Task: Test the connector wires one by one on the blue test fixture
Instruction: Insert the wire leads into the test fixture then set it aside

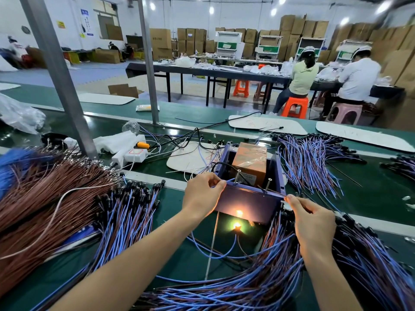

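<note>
— Where is the blue test fixture (pixel 247 204)?

— Dead centre on the green belt (pixel 184 261). It is open-topped, with an orange-brown box (pixel 249 162) inside and two screws (pixel 238 175) standing at its near rim.

— And the hands?

— Both forearms come up from six o'clock. The left hand (pixel 202 194) sits at the fixture's nine o'clock corner, with its back toward the camera and the wrist bent slightly inward. Thumb and forefinger pinch a blue lead (pixel 228 181) whose tip reaches toward the left screw. The other fingers are curled under.

— The right?

— The right hand (pixel 314 221) is at four o'clock of the fixture, knuckles up. Thumb and forefinger nip a brown lead (pixel 275 192) that runs along the rim toward the right screw (whether either tip actually touches metal is too fine to tell). The remaining fingers are folded loosely.

— Anything lit?

— A small lamp (pixel 237 226) glows at the fixture's foot, at six o'clock, and its shine is mirrored on the front wall. A blue and a brown wire drop from it in loops onto the belt.

— The stock?

— Blue-and-brown connector wires (pixel 280 279) are heaped from five to six o'clock under the right wrist. There is another heap (pixel 125 221) at eight o'clock and a third (pixel 310 158) at two o'clock. Plain brown wires (pixel 45 198) lie at nine o'clock.
</note>
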Available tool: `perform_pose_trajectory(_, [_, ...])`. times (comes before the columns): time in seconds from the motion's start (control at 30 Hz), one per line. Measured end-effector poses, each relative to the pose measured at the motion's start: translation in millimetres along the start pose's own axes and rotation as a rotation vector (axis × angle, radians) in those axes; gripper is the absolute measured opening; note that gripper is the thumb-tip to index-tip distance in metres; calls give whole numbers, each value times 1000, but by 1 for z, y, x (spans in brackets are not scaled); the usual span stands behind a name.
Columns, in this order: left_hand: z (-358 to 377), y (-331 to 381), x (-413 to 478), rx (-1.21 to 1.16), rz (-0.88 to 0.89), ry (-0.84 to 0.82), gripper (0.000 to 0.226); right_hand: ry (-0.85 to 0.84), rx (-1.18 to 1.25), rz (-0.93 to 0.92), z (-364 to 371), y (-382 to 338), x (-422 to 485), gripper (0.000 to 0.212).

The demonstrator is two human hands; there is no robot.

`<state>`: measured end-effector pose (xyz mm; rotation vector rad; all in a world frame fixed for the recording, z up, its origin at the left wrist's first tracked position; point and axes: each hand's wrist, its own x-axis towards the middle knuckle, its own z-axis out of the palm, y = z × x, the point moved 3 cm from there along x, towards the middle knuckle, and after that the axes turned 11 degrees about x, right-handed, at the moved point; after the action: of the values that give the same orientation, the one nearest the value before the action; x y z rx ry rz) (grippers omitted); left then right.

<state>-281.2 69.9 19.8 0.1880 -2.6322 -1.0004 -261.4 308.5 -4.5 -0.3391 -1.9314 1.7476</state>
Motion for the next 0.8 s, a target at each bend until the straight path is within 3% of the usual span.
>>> perform_pose_trajectory(0.43, [-9, 9, -9, 5, 9, -55, 15, 7, 57, -7, -1, -3, -4, 22])
perform_pose_trajectory(0.53, [-15, 17, -22, -203, -44, -169, 12, -82, 170, -33, 1, -22, -20, 11])
perform_pose_trajectory(0.63, [-18, 39, -48, -536, -35, -366, 13, -270, 263, -109, 17, -51, -51, 16])
perform_pose_trajectory(0.8, [-25, 51, -71, -765, -9, -401, 16, -383, 257, -176, 32, -75, -86, 13])
